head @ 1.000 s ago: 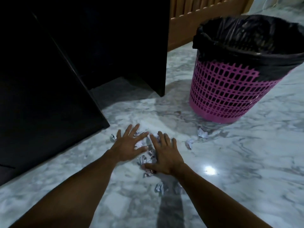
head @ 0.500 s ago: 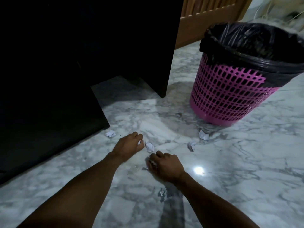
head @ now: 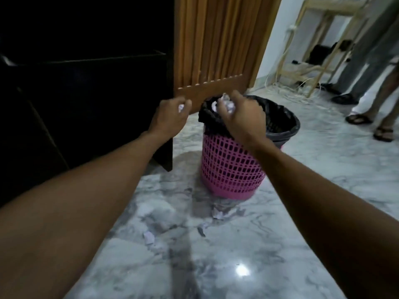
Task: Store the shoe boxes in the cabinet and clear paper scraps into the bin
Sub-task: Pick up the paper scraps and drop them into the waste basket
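Head view: left hand (head: 170,117), fingers curled round a paper scrap (head: 181,107), just left of the bin (head: 233,169); right hand (head: 241,117) clutching crumpled scraps (head: 226,103) above the bin's black-lined mouth; loose scraps (head: 217,214) on the marble floor (head: 280,234) before the bin.

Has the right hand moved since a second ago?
Yes. The right hand, gripping paper scraps, rose from the marble floor to above the pink bin rim.
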